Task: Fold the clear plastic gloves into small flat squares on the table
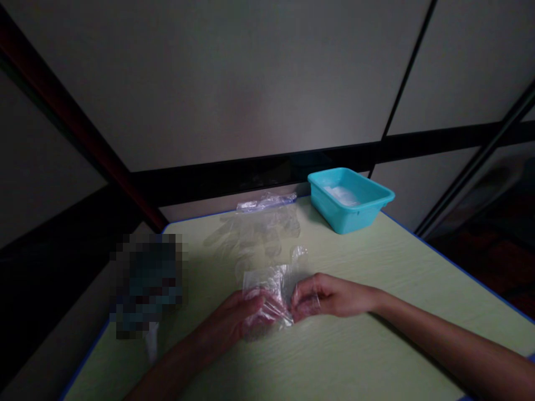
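Note:
Between my hands is a clear disposable plastic glove (pixel 273 281), partly folded, with one finger of it sticking up on the right. My left hand (pixel 246 314) grips its left side, the thumb on top and the other fingers seen through the film. My right hand (pixel 320 295) has its fingers curled and pinched on the glove's right edge. More clear plastic gloves (pixel 259 228) lie flat in an overlapping pile just beyond, toward the table's far edge. Their exact outlines are hard to make out.
At the back right corner of the pale table (pixel 376 345) stands a turquoise plastic basket (pixel 355 219) with something whitish inside. A pixelated object (pixel 148 287) sits on the left, with a white piece (pixel 152 340) below it. Cabinet panels (pixel 251 83) rise behind the table.

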The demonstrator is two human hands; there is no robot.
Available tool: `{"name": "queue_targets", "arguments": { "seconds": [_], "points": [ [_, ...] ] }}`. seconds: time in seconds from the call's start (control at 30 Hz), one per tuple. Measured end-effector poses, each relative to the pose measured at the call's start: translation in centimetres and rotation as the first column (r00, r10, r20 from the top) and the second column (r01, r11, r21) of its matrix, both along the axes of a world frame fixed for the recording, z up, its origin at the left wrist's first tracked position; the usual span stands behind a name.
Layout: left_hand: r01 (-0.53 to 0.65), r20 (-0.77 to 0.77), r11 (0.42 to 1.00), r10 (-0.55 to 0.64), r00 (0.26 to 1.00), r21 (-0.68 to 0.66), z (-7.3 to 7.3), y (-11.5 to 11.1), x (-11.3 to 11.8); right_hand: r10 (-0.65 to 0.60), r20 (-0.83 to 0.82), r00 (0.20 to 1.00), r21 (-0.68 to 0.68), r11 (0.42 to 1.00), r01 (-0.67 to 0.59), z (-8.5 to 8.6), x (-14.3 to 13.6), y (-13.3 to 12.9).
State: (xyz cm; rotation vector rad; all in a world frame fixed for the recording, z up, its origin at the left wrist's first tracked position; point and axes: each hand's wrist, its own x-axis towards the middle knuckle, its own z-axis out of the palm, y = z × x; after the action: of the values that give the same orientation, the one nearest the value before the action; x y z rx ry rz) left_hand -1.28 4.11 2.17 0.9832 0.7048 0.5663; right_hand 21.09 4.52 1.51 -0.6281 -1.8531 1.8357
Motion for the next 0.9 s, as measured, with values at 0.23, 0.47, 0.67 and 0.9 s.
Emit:
{"name": "queue_targets", "arguments": {
  "seconds": [0.23, 0.47, 0.67, 0.9],
  "points": [
    [-0.011, -0.002, 1.0, 0.011, 1.0, -0.009, 0.06, -0.07, -0.04, -0.001, -0.003, 1.0, -0.004, 1.0, 0.001, -0.16, 0.03, -0.03],
    [-0.001, 0.011, 1.0, 0.001, 1.0, -0.009, -0.1, 0.04, -0.02, -0.005, -0.001, 1.0, -0.004, 1.0, 0.005, 0.05, -0.12, -0.09],
    [0.018, 0.023, 1.0, -0.018, 1.0, 0.008, -0.24, 0.06, -0.14, -0.009, 0.004, 1.0, -0.004, 1.0, 0.009, 0.14, -0.11, -0.03],
    [-0.005, 0.021, 1.0, 0.005, 1.0, -0.005, -0.11, 0.02, -0.02, -0.044, -0.007, 0.999, -0.035, 0.998, 0.043, 0.04, -0.26, -0.18]
  ]
}}
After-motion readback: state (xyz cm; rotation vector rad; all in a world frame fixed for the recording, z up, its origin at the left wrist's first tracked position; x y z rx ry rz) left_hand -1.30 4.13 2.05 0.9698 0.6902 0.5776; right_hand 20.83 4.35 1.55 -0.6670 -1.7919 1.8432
